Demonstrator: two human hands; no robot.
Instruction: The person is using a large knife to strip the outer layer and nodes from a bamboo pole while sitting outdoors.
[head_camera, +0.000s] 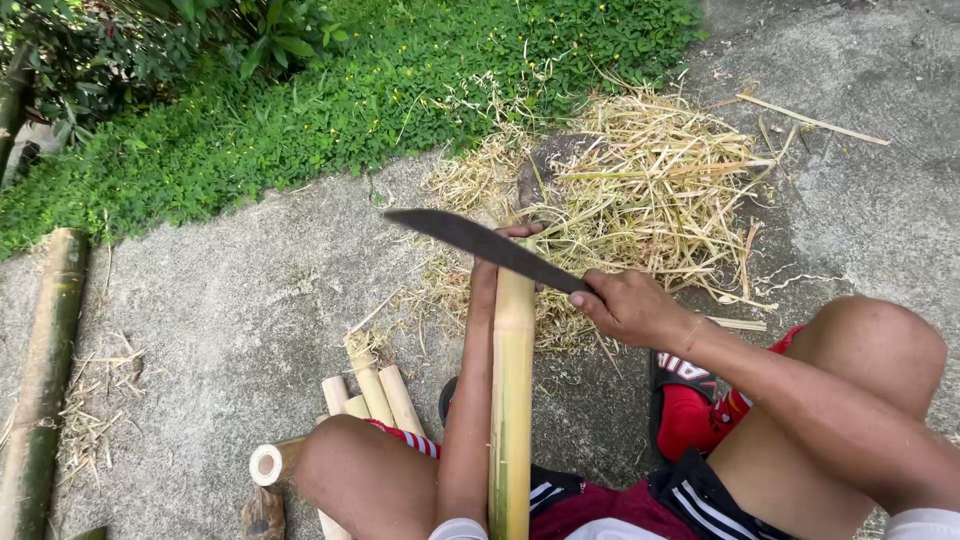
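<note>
Head view: bamboo pole (512, 400) under left fingers (515, 232), beneath knife (480, 243).

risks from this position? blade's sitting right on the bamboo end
1. The left hand grips the bamboo pole just under the machete edge; a slip could likely cut the fingers.
2. The pole runs between bare knees, so a blade driven down and glancing off might reach a leg.
3. The pole's far end appears to rest among loose shavings on concrete, so it may skid under a blow from the right hand.
</note>
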